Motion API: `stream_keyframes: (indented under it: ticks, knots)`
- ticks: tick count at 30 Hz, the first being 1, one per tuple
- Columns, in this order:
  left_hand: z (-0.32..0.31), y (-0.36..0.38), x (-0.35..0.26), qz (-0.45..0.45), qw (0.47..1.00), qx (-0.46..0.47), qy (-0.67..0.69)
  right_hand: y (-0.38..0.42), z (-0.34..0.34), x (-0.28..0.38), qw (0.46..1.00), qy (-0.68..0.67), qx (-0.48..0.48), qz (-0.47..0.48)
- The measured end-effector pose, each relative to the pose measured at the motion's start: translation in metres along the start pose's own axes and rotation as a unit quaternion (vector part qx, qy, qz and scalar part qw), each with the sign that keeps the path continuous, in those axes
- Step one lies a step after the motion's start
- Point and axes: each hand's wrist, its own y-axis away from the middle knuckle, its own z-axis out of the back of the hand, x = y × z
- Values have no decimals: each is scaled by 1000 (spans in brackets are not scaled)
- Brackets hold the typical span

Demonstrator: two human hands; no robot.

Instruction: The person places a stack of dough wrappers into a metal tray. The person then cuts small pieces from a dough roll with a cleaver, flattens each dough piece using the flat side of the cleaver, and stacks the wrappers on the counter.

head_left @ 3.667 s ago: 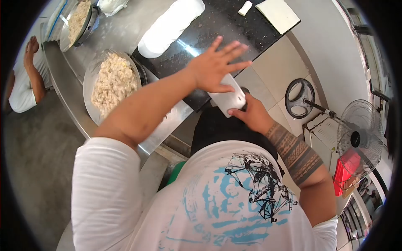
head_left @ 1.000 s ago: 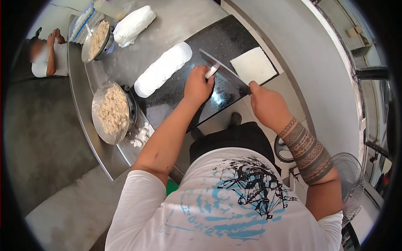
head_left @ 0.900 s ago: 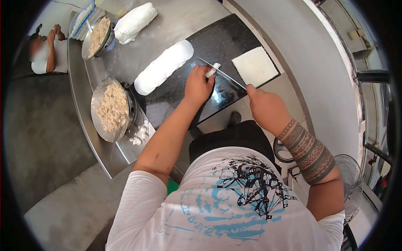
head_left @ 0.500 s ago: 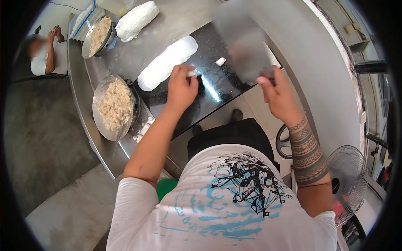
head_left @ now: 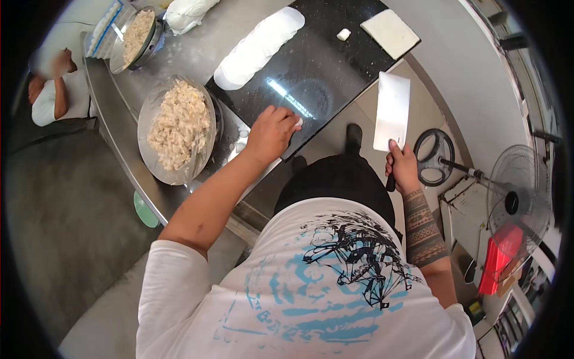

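My left hand [head_left: 272, 133] is over the front edge of a black stone slab [head_left: 320, 72], its fingers closed around a small white dough piece [head_left: 298, 121]. To the right, beyond the slab's edge, my right hand [head_left: 402, 166] grips a cleaver [head_left: 393, 110] by its dark handle, with the broad blade pointing away from me. A row of overlapping thin white dough rounds [head_left: 258, 49] lies across the slab's left part. Farther back sit another small dough lump [head_left: 343, 35] and a pale square pad [head_left: 390, 34].
Left of the slab, a plastic-lined bowl [head_left: 204, 146] holds chunky pale filling, with a second bowl [head_left: 156, 45] behind it. A white wrapped bundle [head_left: 186, 14] lies on the metal counter. Another person [head_left: 63, 96] is at far left. A fan [head_left: 519, 200] stands right.
The cleaver, blurred over the slab's right part before, has come back toward me past its edge, uncovering the pale pad. My left hand has moved from beside the dough rounds to the front edge.
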Motion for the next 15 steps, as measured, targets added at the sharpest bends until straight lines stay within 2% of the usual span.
stream_keyframes:
  ticks: [2,5,8,9,12,15]
  knots:
    - [10,-10,-3,-3,996,67,-53,24,4,-14,1000,24,-6,17]
    - [27,-30,-22,-34,992,-42,-112,64,2,-17,998,46,-22,25]
    - [4,-62,-35,-5,993,-69,-94,87,15,-15,998,47,-39,18]
    - [-15,-69,-35,2,992,-57,-111,90,19,-14,998,42,-47,18]
    - [-48,-59,-31,-11,990,63,-122,93,26,-3,997,36,-63,7]
    - [-43,-68,-32,-41,987,94,-126,85,38,19,997,55,-45,10]
